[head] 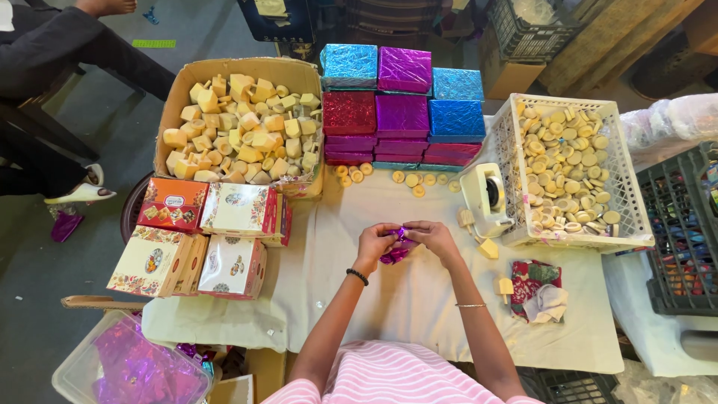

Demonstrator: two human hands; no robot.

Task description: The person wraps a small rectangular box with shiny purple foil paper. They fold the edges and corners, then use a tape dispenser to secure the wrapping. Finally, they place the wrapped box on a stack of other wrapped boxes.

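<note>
Two grips, left hand (376, 243) and right hand (430, 236), closed together on purple foil piece (395, 251); foil between and just below, mid-table (419, 299), equally near both.

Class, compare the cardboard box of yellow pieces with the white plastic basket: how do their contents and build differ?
The cardboard box has solid brown walls; the white basket is open lattice. The box holds chunky, blocky yellow pieces heaped high; the basket holds small, flat, round pale discs in a shallower layer. Both sit open-topped at the far side of the cloth-covered table.
</note>
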